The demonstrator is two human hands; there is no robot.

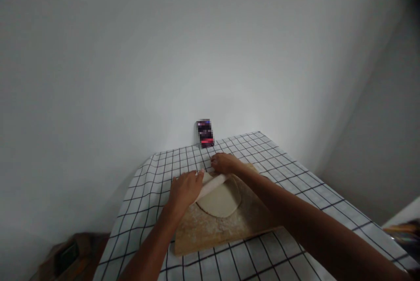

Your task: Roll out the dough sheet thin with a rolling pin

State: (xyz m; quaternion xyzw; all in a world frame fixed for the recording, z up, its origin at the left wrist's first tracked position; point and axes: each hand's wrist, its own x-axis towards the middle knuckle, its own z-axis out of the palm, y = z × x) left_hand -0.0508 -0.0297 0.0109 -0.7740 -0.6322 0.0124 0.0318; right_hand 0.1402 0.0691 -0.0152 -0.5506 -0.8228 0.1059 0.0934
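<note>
A pale rolling pin (212,185) lies slantwise across a flat, round sheet of dough (223,202). My left hand (186,188) is over the pin's near left end, its fingers reaching forward over it. At the far right end, my right hand (223,163) is closed round the pin, with the fingers curled and partly hidden. Beneath the dough is a wooden board (203,235) dusted with flour. Part of the dough shows beyond the pin, between my hands.
A white tablecloth with dark checks (144,215) covers the table. Against the wall at the back leans a phone (205,133), its screen blurred. A brown box-like thing (67,254) is low on the left. Blurred objects (405,233) show at the right edge.
</note>
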